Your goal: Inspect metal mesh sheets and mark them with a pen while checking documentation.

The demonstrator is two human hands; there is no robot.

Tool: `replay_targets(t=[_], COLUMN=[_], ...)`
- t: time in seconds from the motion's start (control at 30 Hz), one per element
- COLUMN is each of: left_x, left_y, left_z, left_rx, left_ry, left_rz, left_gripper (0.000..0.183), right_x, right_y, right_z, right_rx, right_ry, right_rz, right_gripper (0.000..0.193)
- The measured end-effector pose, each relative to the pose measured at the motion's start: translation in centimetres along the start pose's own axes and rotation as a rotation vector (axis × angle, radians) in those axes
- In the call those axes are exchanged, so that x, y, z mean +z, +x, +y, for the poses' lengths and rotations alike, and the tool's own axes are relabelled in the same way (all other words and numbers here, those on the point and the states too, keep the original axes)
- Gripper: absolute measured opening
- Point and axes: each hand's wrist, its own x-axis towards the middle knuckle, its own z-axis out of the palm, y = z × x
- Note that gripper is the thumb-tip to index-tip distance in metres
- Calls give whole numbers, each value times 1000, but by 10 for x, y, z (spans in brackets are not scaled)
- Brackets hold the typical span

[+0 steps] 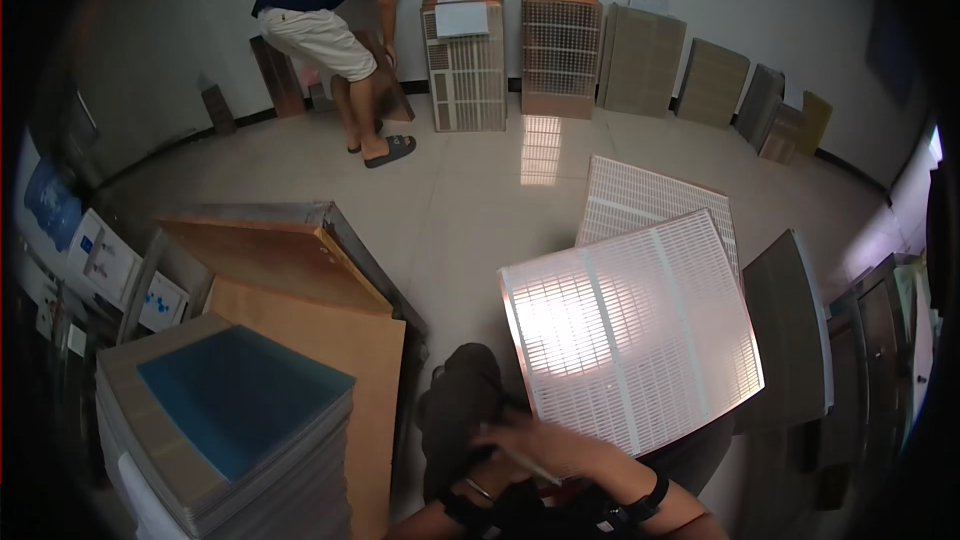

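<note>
Low in the view, my hands meet over my lap, blurred and overlapping. My right hand (pixel 525 443) reaches in from the right, its fingers smeared by motion. A thin pale strip (pixel 532 464) lies just under it; I cannot tell whether it is held. My left hand (pixel 487 480) is mostly hidden below the right one, so its fingers do not show clearly. Just beyond my right forearm, a large copper-edged panel (pixel 650 330) with a fine grid pattern leans tilted over my leg, catching a bright glare. A second grid panel (pixel 650 202) sits partly behind it.
At left, a tall stack of sheets (pixel 180 380) carries a blue sheet (pixel 245 400), beside a wooden board (pixel 375 380) and a slanted wooden panel (pixel 260 250). Dark panels (pixel 785 330) stand at right. A person (pixel 325 20) bends by the far wall, where several panel stacks (pixel 560 50) lean.
</note>
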Motion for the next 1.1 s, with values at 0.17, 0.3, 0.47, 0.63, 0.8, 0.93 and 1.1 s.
replay_targets(t=[0.17, 0.3, 0.47, 0.63, 0.8, 0.93, 1.1], left_x=[-16, -7, -7, -10, -9, -8, -6], left_y=[21, 31, 30, 34, 34, 33, 32], left_z=[40, 39, 37, 41, 45, 42, 39], left_rx=[-358, -686, -761, -793, -807, -804, -794], left_ry=[-420, -1273, -1218, -1206, -1244, -1221, -1272], left_rz=[5, 111, 104, 98, 114, 117, 128], left_gripper=[43, 41, 35, 33, 31, 28, 28], right_x=[-26, -48, -55, -52, -51, -48, -47], right_y=[-21, -49, -67, -52, -35, -36, -32], right_z=[-24, -12, 23, 27, 35, 42, 46], right_rx=[2, 31, 124, 215, 241, 254, 231], right_ry=[-9, 333, -62, 221, 49, -19, -24], right_rz=[-147, 529, 863, 1190, 1158, 1118, 1144], right_gripper=[38, 35, 25, 8, 12, 13, 11])
